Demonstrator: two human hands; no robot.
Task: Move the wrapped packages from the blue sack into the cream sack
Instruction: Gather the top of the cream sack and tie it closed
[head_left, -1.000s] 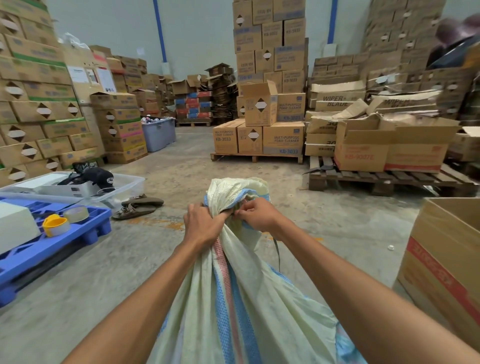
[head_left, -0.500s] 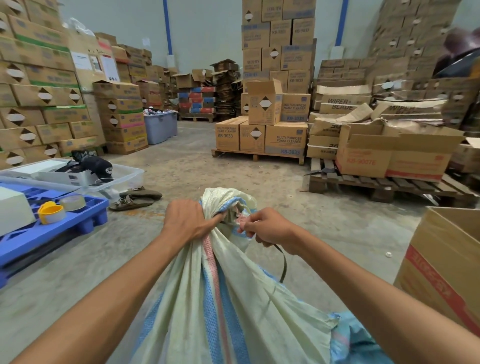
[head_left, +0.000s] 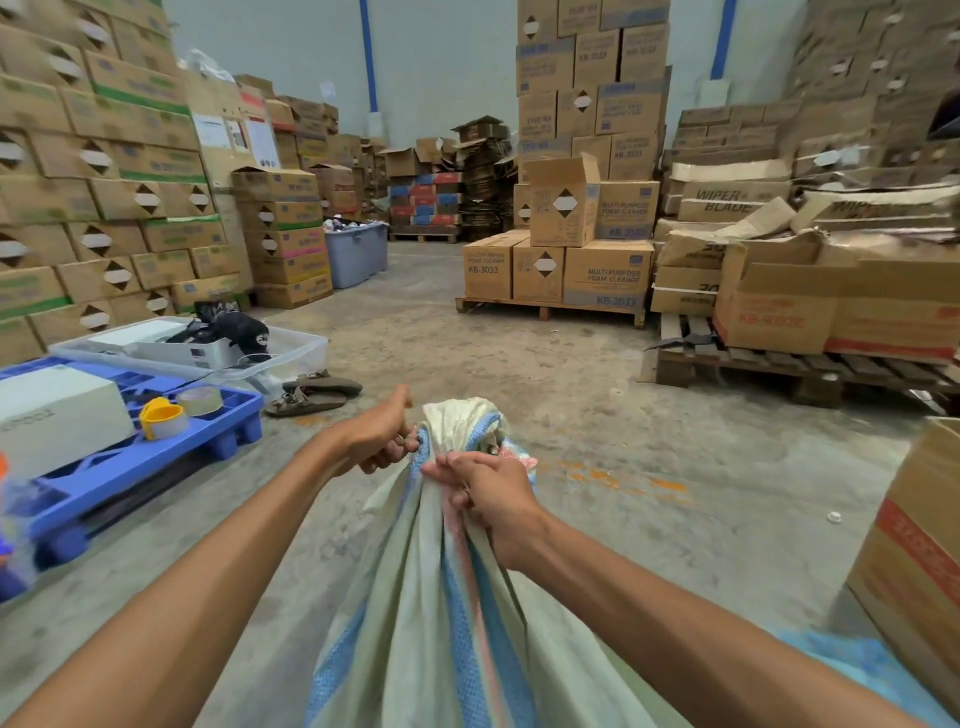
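At centre of the head view, six o'clock rising toward twelve: cream sack (head_left: 447, 597), woven, with blue and pink stripes, its neck gathered into a bunch.
Left hand (head_left: 376, 436): at ten o'clock of the bunched neck, fingers curled round a fold of the sack's mouth and gripping it.
Right hand (head_left: 485, 493): at four o'clock of the neck, just below the left, fingers curled and pinching the gathered cloth; a thin dark strip hangs below it, what it is I cannot tell.
Blue sack (head_left: 852, 670): at five o'clock, low right corner, a crumpled pale-blue heap lying against the cream sack's side and just beside a cardboard carton (head_left: 919, 561).
Wrapped packages: none visible; whether they lie inside either sack cannot be told.
Step in hand (judgement): working the cream sack's neck, opening or closing it; which one the view does not settle.
How to do it well (judgement): keep both grips close to the rim, one hand anchoring while the other works the folds; hold the neck upright so that nothing inside spills.
Risk (judgement): slick woven cloth may slip from a shallow pinch.
Surroundings: blue plastic pallet (head_left: 130, 457) at nine o'clock, sandals (head_left: 311, 395) at ten.
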